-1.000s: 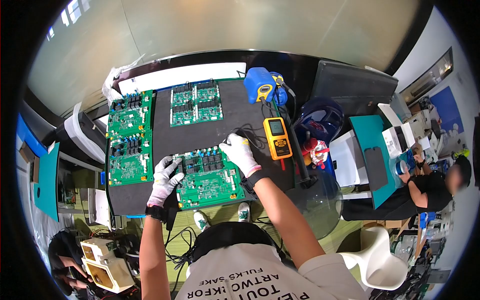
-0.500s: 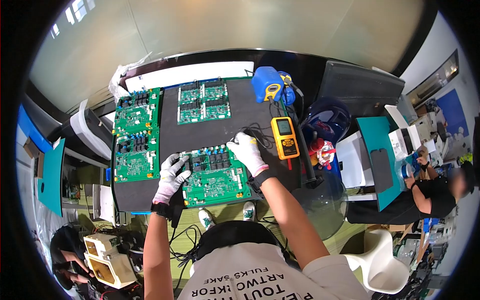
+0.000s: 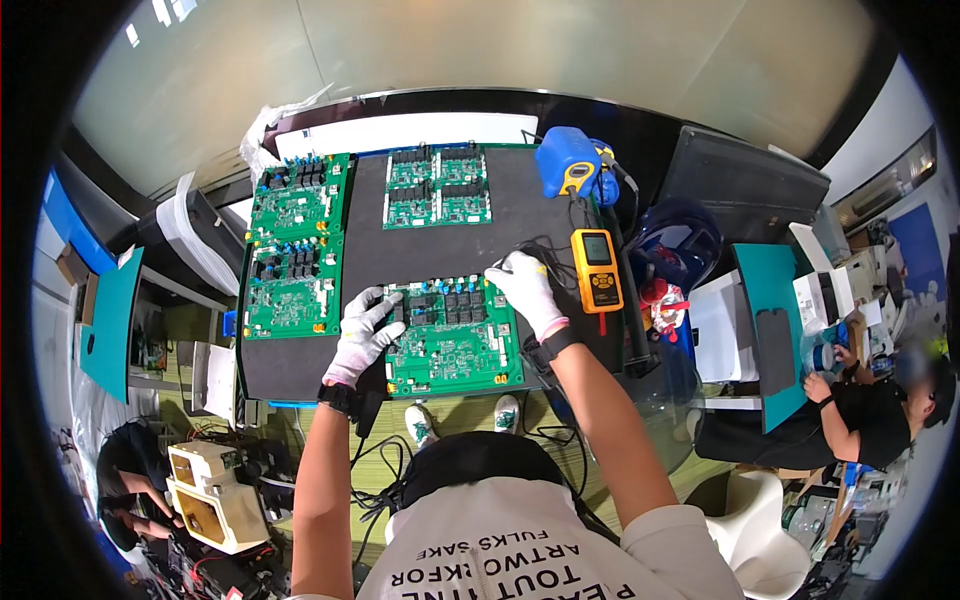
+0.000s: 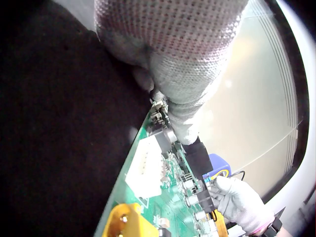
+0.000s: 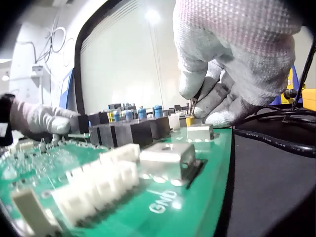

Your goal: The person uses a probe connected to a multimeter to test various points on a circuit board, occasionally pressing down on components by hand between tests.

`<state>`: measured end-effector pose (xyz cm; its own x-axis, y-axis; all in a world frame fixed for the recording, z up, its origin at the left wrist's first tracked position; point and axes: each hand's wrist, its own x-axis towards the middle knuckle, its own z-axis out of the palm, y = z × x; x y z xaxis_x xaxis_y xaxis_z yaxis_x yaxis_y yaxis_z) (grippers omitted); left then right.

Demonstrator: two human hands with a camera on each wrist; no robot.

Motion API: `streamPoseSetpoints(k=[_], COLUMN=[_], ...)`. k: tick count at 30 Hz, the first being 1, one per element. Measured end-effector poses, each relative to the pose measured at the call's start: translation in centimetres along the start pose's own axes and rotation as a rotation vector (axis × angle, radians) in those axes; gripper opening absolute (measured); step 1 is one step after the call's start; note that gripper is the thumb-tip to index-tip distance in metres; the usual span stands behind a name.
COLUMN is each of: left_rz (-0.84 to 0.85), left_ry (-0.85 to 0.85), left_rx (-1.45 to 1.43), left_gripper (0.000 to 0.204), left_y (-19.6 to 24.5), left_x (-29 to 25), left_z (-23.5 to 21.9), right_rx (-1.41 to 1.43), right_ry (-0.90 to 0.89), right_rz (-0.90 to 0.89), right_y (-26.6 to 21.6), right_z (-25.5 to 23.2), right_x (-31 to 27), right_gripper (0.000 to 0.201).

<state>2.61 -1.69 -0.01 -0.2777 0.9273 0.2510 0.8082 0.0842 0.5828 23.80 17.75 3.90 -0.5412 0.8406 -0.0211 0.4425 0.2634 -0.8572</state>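
A green circuit board with black relays and white connectors lies at the table's front. My gloved left hand grips its left edge; in the left wrist view, the gloved fingers close over the edge beside small parts. At the far right corner is my gloved right hand. Its thumb and fingers pinch a thin metal-tipped piece right over a small yellow part; most of that piece is hidden by the glove, and I cannot tell its kind.
Two more large boards stand at the left of the dark mat. Several smaller joined boards lie at the back. A yellow handheld meter, black cables and a blue device are at the right.
The head view has swung, so the table sits further right and slightly higher. Both hands stay at the same places on the board.
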Motion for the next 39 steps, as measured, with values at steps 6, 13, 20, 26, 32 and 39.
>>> streamPoseSetpoints(k=[6,13,20,26,32,39], left_rz=[0.003,-0.016,0.040,0.043,0.069,0.066], left_ry=[-0.005,-0.028,-0.021,-0.014,0.020,0.009], left_rx=[-0.002,-0.003,0.043,0.024,0.022,0.050], left_gripper=[0.052,0.051,0.050,0.050,0.049,0.049], left_y=[-0.2,0.1,-0.1,-0.3,-0.3,-0.4], left_x=[0.0,-0.1,-0.1,-0.1,-0.1,-0.2], left_z=[0.2,-0.2,-0.3,-0.1,-0.1,0.1], right_rx=[-0.052,-0.070,-0.191,-0.176,-0.215,-0.292], right_ry=[-0.040,-0.022,0.055,0.120,0.140,0.159], right_rz=[-0.042,-0.015,0.037,-0.074,-0.086,-0.065], right_y=[0.9,0.3,0.1,0.7,1.1,0.4], right_z=[-0.7,0.0,1.0,1.5,1.9,2.2], right_x=[-3.6,-6.9,-7.3,-7.4,-7.3,-7.7], right_gripper=[0.028,0.027,0.025,0.023,0.023,0.021])
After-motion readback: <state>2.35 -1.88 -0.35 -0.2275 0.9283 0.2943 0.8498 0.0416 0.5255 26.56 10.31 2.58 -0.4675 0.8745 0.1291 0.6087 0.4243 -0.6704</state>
